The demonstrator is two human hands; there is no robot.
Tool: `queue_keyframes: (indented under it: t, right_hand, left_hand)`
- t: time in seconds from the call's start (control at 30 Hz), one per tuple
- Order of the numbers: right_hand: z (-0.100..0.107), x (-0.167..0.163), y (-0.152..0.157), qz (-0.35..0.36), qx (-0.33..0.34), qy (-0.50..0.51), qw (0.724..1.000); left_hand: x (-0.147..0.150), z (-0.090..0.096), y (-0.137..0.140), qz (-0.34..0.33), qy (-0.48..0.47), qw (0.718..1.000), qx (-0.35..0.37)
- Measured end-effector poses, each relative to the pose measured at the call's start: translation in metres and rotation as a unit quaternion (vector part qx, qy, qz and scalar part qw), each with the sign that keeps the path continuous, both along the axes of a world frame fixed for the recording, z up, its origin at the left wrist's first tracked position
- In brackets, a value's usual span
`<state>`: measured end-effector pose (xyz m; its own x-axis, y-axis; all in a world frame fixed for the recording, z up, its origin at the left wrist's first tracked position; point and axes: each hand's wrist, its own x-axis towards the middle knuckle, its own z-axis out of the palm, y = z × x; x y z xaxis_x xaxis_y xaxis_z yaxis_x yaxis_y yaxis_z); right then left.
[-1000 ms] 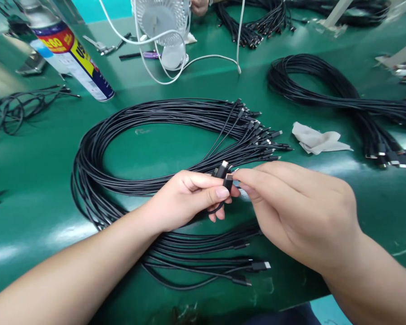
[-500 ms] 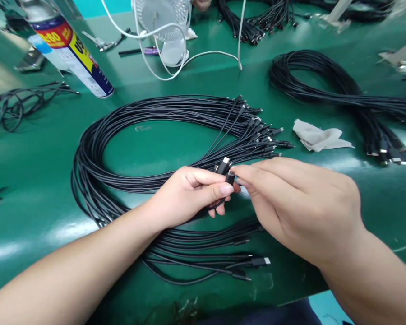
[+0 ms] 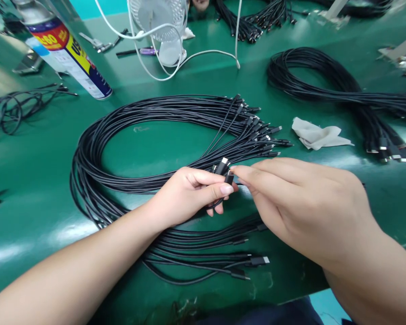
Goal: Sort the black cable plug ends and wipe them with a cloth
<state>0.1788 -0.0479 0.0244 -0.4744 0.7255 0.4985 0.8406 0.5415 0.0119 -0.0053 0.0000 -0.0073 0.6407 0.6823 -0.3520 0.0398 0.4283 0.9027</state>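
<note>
My left hand (image 3: 196,192) is closed around a few black USB cable ends (image 3: 222,167), thumb on top. Their metal tips point up and away from me. Close against these plugs, my right hand (image 3: 297,203) has its thumb and forefinger pinched together at the tip of the nearest plug. What lies between those fingertips is hidden. Beneath both hands, a large coil of black cables (image 3: 122,178) rests on the green table (image 3: 149,144), most of its plugs gathered at the right. Several more cable ends (image 3: 257,261) lie nearer to me, below my hands.
A spray can (image 3: 71,54) stands at the upper left, beside a small tangle of cable (image 3: 15,108). A white fan (image 3: 159,22) with a looping white cord is at the back. Right of the coil are a crumpled cloth (image 3: 320,134) and another cable bundle (image 3: 325,72).
Both hands keep nearly the same pose at the plugs, my right fingertips shifting only slightly. The whole view has moved a little.
</note>
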Motion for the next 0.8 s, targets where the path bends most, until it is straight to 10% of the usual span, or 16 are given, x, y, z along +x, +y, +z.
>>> queue_keyframes:
  t: [0.8]
  right_hand:
    - [0.0038,0.0063,-0.0015,-0.009,-0.001,-0.017,1.000]
  left_hand:
    - [-0.0013,0.0002,0.0015,-0.007,-0.003,1.000,-0.009]
